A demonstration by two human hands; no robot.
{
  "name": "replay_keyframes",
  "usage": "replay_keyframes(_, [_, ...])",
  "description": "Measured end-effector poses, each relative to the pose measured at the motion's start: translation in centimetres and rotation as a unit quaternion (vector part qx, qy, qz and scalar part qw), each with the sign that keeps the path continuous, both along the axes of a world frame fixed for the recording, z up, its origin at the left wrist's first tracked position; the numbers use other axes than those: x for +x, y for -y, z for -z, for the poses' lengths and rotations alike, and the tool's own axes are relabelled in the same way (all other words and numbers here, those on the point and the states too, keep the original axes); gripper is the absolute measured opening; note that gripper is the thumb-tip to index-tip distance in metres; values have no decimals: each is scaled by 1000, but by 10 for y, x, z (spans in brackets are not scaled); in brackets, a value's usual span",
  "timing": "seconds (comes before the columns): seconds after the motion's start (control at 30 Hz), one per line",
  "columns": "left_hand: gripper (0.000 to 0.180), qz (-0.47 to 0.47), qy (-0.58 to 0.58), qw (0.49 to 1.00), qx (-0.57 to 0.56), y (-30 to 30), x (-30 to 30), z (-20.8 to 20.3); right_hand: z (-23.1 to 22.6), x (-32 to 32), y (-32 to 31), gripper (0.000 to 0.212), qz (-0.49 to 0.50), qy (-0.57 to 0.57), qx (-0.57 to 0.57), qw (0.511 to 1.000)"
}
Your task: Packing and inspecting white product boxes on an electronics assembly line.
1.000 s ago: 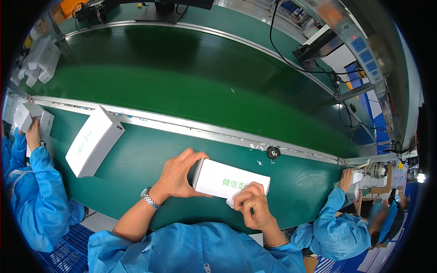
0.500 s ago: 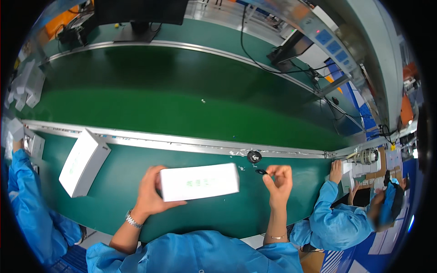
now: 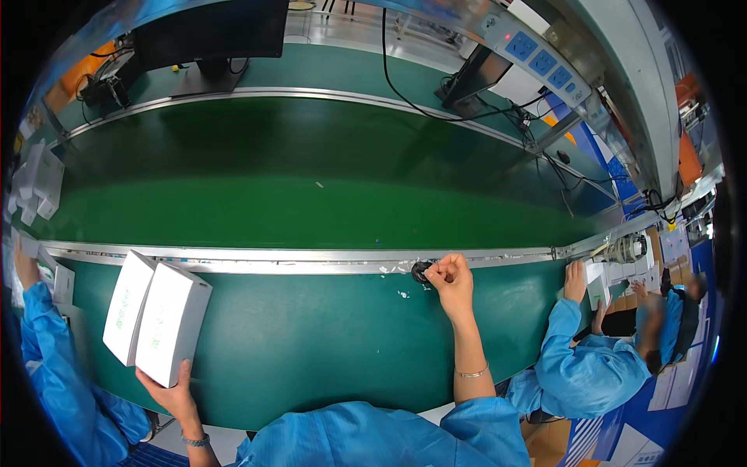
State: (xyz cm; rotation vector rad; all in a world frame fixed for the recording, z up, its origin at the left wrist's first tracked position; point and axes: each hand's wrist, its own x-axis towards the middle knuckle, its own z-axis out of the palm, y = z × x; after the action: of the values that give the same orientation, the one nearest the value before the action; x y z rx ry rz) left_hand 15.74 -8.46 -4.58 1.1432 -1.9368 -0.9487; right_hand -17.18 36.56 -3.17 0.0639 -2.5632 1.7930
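Two long white boxes with green print lie side by side at the left of the green bench. My left hand (image 3: 173, 395) is closed on the near end of the right-hand white box (image 3: 173, 323), thumb on one side and fingers beneath. The other white box (image 3: 128, 315) rests against it, further left. Beside the metal rail, my right hand (image 3: 453, 284) pinches at a round black piece (image 3: 422, 272). The fingertips partly cover this black piece, so what exactly they hold cannot be made out.
A metal rail (image 3: 311, 262) separates the bench from a green conveyor belt (image 3: 311, 210). White scraps (image 3: 403, 294) lie near my right hand. Co-workers sit on both sides, a blue sleeve (image 3: 572, 350) at the right. A monitor (image 3: 208, 31) stands beyond the belt.
My left hand has carried the white box leftward and turned it beside the other one. My right hand, holding a small black loop before, has moved up to the round black piece.
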Motion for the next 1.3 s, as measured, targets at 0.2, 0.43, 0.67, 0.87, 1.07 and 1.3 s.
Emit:
replay_keyframes(0.2, [89,-28,30,999,-31,-3,-4,-1,1,0,7,32,27,-77,182,980])
replay_keyframes(0.43, [68,1,-75,991,-115,-23,5,-8,-16,12,28,45,63,-76,261,960])
replay_keyframes(0.67, [41,125,-126,963,-204,-66,-29,-15,-12,-1,16,55,115,-122,182,969])
replay_keyframes(0.87, [29,110,-53,963,-241,-63,-47,-18,-6,0,22,43,105,-75,242,962])
replay_keyframes(1.07, [24,124,-64,965,-222,-65,-36,-20,14,-6,3,29,107,-106,179,972])
replay_keyframes(1.3, [18,398,-81,902,-149,-112,-96,-43,14,-8,16,32,101,-104,134,980])
